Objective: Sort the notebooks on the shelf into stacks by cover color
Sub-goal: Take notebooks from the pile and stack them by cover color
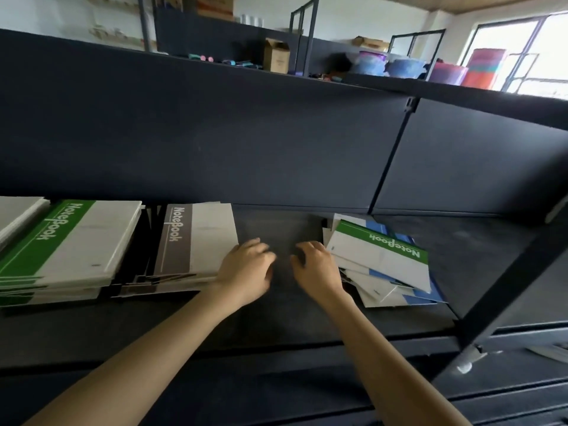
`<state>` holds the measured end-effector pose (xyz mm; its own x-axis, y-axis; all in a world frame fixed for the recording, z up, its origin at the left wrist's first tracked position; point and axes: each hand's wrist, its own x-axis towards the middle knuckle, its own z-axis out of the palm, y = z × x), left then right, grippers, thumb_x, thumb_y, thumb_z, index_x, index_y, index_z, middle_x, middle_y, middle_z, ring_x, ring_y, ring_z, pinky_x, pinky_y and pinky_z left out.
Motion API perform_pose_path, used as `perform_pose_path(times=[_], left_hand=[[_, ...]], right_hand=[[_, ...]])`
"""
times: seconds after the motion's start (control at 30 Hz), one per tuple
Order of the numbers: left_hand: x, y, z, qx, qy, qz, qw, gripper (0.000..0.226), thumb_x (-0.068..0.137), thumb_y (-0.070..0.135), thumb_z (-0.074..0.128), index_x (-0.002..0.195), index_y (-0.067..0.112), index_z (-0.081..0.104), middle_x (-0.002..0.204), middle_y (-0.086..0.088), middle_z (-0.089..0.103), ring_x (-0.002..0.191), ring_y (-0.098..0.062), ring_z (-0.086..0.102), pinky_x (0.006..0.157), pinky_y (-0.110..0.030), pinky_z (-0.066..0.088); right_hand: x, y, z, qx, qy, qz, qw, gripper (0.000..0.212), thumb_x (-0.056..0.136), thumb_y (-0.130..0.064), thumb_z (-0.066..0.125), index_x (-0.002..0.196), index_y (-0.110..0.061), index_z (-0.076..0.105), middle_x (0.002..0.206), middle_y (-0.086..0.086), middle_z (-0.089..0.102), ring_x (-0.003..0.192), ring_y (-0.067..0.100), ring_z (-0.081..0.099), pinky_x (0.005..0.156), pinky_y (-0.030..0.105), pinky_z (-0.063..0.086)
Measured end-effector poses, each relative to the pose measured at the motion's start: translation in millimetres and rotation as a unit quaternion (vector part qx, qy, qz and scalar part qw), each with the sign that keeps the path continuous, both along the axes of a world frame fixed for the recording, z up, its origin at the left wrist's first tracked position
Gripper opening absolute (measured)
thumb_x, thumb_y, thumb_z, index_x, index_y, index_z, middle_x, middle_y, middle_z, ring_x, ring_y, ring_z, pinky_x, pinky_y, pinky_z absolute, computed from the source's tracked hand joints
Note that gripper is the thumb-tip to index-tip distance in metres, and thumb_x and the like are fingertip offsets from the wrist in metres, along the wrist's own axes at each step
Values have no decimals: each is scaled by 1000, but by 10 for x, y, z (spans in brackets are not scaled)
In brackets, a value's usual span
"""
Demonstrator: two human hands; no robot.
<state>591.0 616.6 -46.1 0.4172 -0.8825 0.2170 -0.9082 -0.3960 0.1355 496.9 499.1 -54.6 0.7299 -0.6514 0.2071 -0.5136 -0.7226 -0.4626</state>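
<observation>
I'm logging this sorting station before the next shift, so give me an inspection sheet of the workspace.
Surface: dark shelf, bare in the middle between the hands.
Job's things: green stack at left; brown stack beside it; unsorted pile at right, green notebook on top, blue covers beneath, askew.
Clutter: nothing seen on this shelf.
Grippers: left hand at the brown stack's edge, holding nothing; right hand beside the unsorted pile, holding nothing.
Cables: nothing seen.
Surroundings: cardboard box and coloured containers on the upper shelf; window at right.

cardboard box (pixel 276 55) and colourful paper rolls (pixel 479 69) atop the far partition (pixel 215 124)
</observation>
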Motion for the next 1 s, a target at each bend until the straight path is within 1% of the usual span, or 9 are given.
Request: perform_pose_path(times=[0.27,0.37,0.43,0.53,0.67,0.77,0.83,0.93,1.0], left_hand=[[-275,-424,-32,41,-17,-57,997,40,98,23,42,138,20,45,148,-2,38,142,-20,22,114,-36,21],[-300,-504,-40,50,-17,-65,997,39,98,24,43,137,19,47,146,-3,40,142,-21,24,115,-36,23],[-306,-542,-36,49,-17,-66,996,39,98,24,41,137,20,48,145,-2,41,141,-20,25,115,-36,24],[-307,-580,-31,58,-17,-66,996,40,98,24,40,138,20,46,147,-2,40,142,-20,24,115,-36,23],[-275,-578,-34,70,-22,-65,995,40,99,24,40,139,21,45,147,-1,39,142,-20,23,114,-35,23],[-249,-531,-40,70,-5,-64,996,40,99,25,43,139,21,45,146,0,40,142,-19,24,114,-35,23],[-227,-492,-40,42,28,-65,997,39,98,26,44,137,22,48,143,2,44,138,-16,31,111,-32,28],[-202,-472,-13,-21,140,-52,989,38,97,26,48,135,20,49,140,3,48,127,-12,45,101,-24,38],[-211,-496,28,-55,227,-35,972,40,96,24,50,136,17,48,140,0,49,124,-14,49,94,-19,37]], right_hand=[[-460,-592,-8,-30,26,-107,993,41,93,-25,51,131,-9,50,131,10,50,123,25,42,102,37,36],[-512,-730,35,-11,80,-127,989,43,92,-34,53,129,-11,51,130,7,50,122,25,44,102,39,34],[-510,-776,71,-5,105,-125,987,42,91,-38,55,125,-12,53,125,6,54,116,24,48,97,38,38],[-486,-807,111,-43,133,-129,982,36,93,-38,52,118,-12,56,115,8,60,103,26,57,82,34,45],[-431,-726,101,-130,166,-130,969,26,98,-26,46,118,-10,53,114,8,60,101,24,60,74,31,47],[-459,-676,63,-154,137,-139,969,24,97,-14,44,120,-10,49,114,9,62,100,26,62,73,31,48],[-526,-704,81,-135,96,-152,975,22,97,-12,39,117,-10,50,110,9,63,95,26,62,65,29,41],[-638,-745,83,-98,28,-148,984,21,98,-10,37,109,-7,54,102,11,65,85,25,60,62,24,33],[-708,-721,49,-53,-40,-120,991,22,98,-7,38,107,-3,58,99,13,65,80,24,56,61,23,31]])
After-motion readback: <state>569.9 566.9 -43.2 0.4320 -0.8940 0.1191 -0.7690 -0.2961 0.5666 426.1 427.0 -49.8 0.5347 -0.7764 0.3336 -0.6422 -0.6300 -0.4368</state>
